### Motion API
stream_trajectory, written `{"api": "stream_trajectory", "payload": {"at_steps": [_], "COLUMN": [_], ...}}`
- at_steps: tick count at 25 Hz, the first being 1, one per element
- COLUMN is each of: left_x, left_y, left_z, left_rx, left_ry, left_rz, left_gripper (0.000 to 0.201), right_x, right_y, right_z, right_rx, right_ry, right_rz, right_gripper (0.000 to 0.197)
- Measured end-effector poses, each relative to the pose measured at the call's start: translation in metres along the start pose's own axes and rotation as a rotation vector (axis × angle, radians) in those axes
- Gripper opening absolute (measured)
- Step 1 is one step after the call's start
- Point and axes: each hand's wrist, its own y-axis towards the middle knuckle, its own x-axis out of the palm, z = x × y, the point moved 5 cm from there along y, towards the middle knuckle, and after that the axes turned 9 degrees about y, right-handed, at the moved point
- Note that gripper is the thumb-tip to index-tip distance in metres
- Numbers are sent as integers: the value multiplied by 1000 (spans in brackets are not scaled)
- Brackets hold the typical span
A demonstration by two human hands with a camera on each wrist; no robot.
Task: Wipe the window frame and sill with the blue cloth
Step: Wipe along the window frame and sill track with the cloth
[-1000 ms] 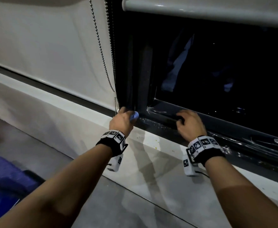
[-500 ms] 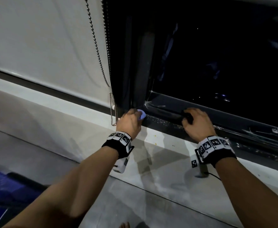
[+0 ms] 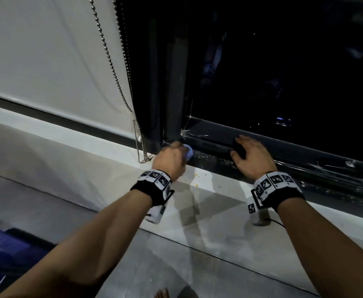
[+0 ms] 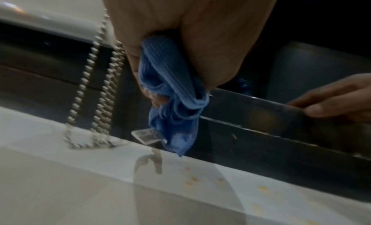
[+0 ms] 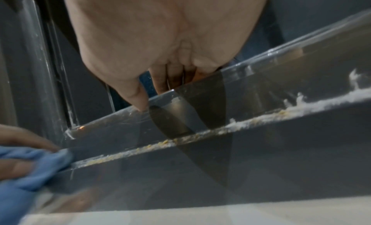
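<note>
The left hand (image 3: 172, 161) grips the bunched blue cloth (image 4: 172, 92) in curled fingers at the lower left corner of the dark window frame (image 3: 217, 145), just beside the hanging bead chain (image 3: 140, 145), above the white sill (image 3: 197, 183). The right hand (image 3: 251, 157) rests on the frame's bottom rail, its fingers bent over the edge and its thumb (image 5: 136, 93) touching the rail. Pale crumbs (image 5: 251, 120) lie along the track.
</note>
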Motion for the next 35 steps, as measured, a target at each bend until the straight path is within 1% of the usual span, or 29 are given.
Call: {"api": "stream_trajectory", "payload": {"at_steps": [2, 4, 6, 8, 9, 10, 12, 13, 15, 17, 19, 20, 21, 22, 24, 26, 28, 30, 31, 32, 34, 35], "left_x": [-12, -14, -6, 4, 6, 2, -8, -9, -5, 1, 6, 5, 3, 0, -2, 1, 9, 17, 16, 9, -7, -14], "left_y": [6, 8, 6, 6, 4, 3, 3, 2, 1, 5, 7, 3, 1, 0, 0, 1, 2, -4, -6, -5, 3, 7], "left_z": [-26, -32, -12, 8, 6, -3, -29, -37, -31, -14, -8, -13, -22, -32, -45, -36, -7, 22, 27, 21, -5, -18], "left_rx": [-152, -206, -183, -108, -80, -90, -152, -173, -192, -184, -102, -60, -47, -67, -149, -196, -137, -9, 31, 18, -121, -182], "left_ry": [26, 79, 73, 79, 95, 95, 114, 147, 194, 125, 41, 29, 40, 66, 138, 113, 31, -1, -7, -1, 45, 81], "left_rz": [38, 73, 74, 36, 10, 5, 36, 53, 64, 68, 77, 60, 41, 32, 63, 80, 77, 19, -13, -26, -13, 11], "left_gripper": [22, 23, 23, 21, 20, 20, 25, 28, 31, 28, 19, 15, 15, 16, 21, 27, 27, 22, 21, 21, 23, 23], "right_x": [-2, -2, 1, 0, -2, -4, -11, -13, -8, 11, 29, 35, 39, 40, 41, 43, 48, 50, 49, 47, 41, 38], "right_y": [0, 0, -1, 0, -1, 0, 4, 7, 13, 18, 19, 19, 18, 18, 18, 18, 17, 16, 16, 18, 19, 19], "right_z": [1, 3, 3, 2, 0, -2, -9, -17, -39, -62, -72, -73, -71, -68, -63, -62, -62, -62, -61, -60, -54, -51], "right_rx": [-24, -19, -7, 1, 6, 10, 6, -20, -110, -169, -191, -200, -211, -229, -264, -270, -257, -252, -256, -259, -240, -226], "right_ry": [4, 28, 34, 38, 42, 43, 28, 23, 38, 39, 3, -11, -17, -23, -30, -45, -73, -84, -82, -72, -28, -18], "right_rz": [-1, 18, 26, 33, 27, 20, 29, 39, 29, -13, -12, 5, 20, 26, 21, 14, 16, -1, -27, -53, -70, -56], "right_gripper": [56, 56, 56, 55, 54, 53, 52, 52, 52, 53, 53, 53, 53, 55, 58, 61, 65, 68, 70, 72, 73, 73]}}
